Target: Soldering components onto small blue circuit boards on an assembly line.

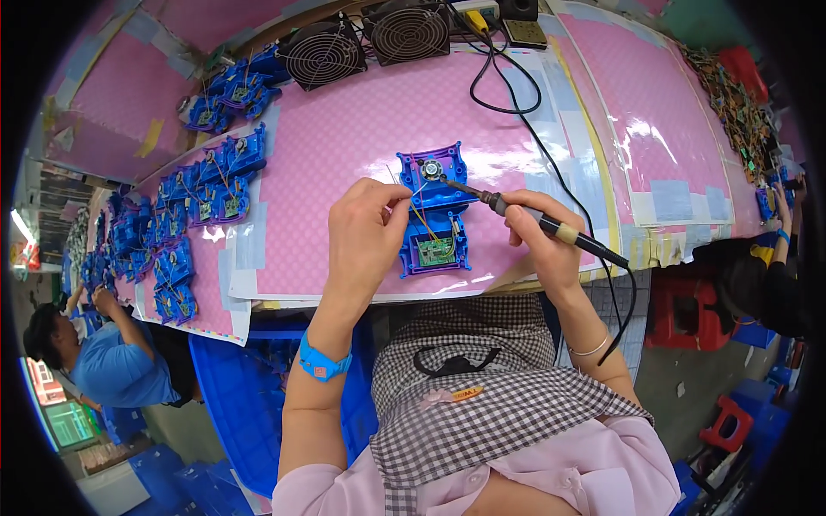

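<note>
In front of me lies an opened blue plastic housing [441, 199] in two halves. The far half bears a round speaker [432, 169]; in the near half sits a green circuit board [434, 251] with thin wires running from it. My left hand [366, 232] is at the housing's left side, thumb and forefinger pinched on a thin wire [392, 175] that pokes out past the fingertips. My right hand [551, 245] grips a soldering iron [492, 201] like a pen. Its tip points left at the lower edge of the speaker; whether they touch I cannot tell.
Several similar blue housings [206, 193] stand in rows at left. Two black fans [323, 56] line the back edge. A black cord [551, 146] runs across the table's right side. A blue crate [228, 400] is below the table edge. Co-workers sit left [120, 361] and right [753, 288].
</note>
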The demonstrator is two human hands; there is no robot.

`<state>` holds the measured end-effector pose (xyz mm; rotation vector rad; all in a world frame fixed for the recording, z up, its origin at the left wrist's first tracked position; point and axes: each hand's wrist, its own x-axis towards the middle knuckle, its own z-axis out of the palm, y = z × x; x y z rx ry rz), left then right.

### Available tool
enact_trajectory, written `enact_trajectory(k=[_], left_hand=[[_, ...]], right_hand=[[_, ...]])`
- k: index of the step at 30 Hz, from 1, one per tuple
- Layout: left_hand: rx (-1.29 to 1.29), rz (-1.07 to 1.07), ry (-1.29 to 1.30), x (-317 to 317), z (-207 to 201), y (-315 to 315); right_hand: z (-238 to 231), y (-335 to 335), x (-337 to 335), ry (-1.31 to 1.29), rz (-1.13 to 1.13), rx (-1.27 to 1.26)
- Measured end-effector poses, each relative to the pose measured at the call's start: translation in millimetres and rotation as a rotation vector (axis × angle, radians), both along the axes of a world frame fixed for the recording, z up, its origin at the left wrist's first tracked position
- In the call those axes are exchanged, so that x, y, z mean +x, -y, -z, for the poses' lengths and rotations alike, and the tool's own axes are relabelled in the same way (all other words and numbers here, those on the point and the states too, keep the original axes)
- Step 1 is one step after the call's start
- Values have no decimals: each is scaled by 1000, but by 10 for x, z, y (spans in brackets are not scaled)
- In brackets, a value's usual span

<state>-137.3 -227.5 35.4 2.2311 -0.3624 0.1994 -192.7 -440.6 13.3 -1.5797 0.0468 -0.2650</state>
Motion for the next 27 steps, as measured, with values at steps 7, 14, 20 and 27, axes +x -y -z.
enact_trajectory(k=[7,14,20,27], left_hand=[[94,19,90,135,103,47],[111,22,93,165,101,68],[140,19,43,149,63,106],[150,34,105,145,51,126]], right_hand=[[105,-36,107,-10,-53,-4],[124,-31,100,5,-31,-20],[109,-41,84,14,-21,-52],[146,2,81,156,5,-172]])
